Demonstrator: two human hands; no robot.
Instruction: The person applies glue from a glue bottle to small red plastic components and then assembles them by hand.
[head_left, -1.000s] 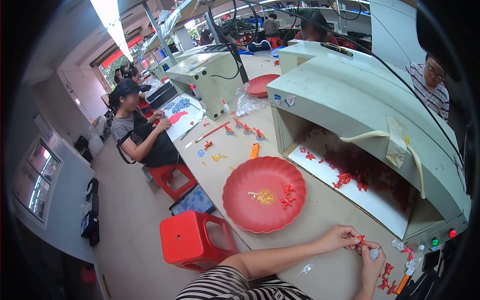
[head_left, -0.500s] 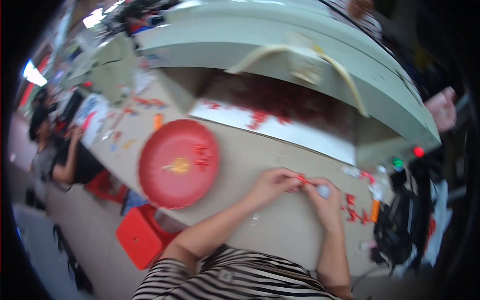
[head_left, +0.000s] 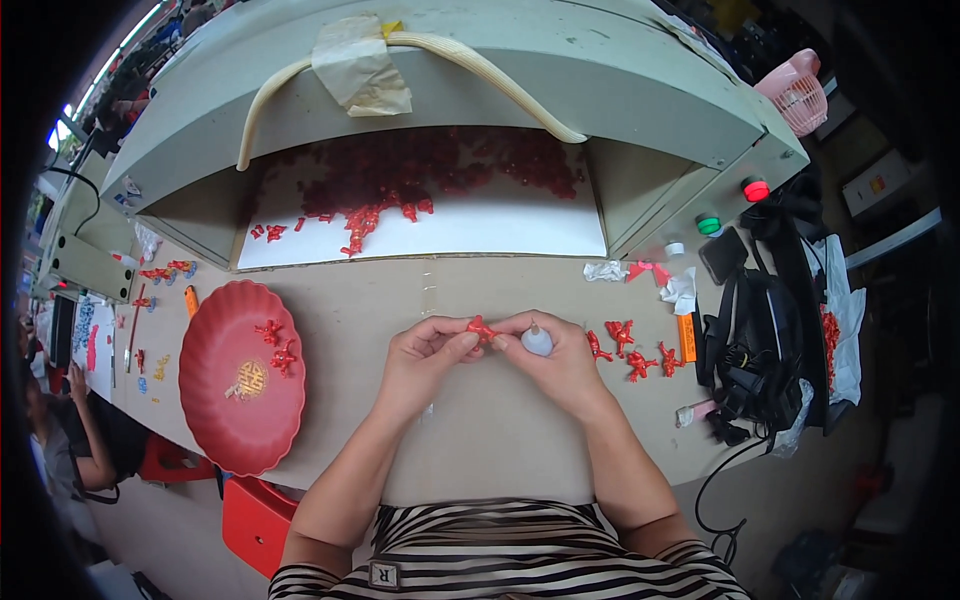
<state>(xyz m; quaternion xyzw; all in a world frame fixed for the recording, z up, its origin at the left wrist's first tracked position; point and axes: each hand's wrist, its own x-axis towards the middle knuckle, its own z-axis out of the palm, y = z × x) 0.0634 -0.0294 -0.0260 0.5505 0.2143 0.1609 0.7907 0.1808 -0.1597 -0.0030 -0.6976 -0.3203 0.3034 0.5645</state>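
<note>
A small glossy red plastic figurine (head_left: 481,328) is pinched between the fingertips of both hands, over the middle of the table. My left hand (head_left: 420,362) grips one end with thumb and forefinger. From the other side, my right hand (head_left: 560,372) pinches the figurine, and a small whitish bottle (head_left: 537,341) with a narrow tip is tucked in its fingers. Just right of that hand lie several similar red figurines (head_left: 638,365). On the left, a red scalloped tray (head_left: 215,400) carries two more red figurines (head_left: 283,357) and a gold mark on its base.
Ahead stands a pale green cabinet (head_left: 480,95), its opening heaped with red pieces (head_left: 400,175) on a white sheet. An orange-handled tool (head_left: 687,338), crumpled tissue (head_left: 680,290) and a black bag (head_left: 745,330) lie right. Red stool (head_left: 255,520) lower left; another person (head_left: 90,440) sits far left.
The view has swung to the right and become sharper. Both hands still hold the figurine together, and the bottle is still in my right hand.
</note>
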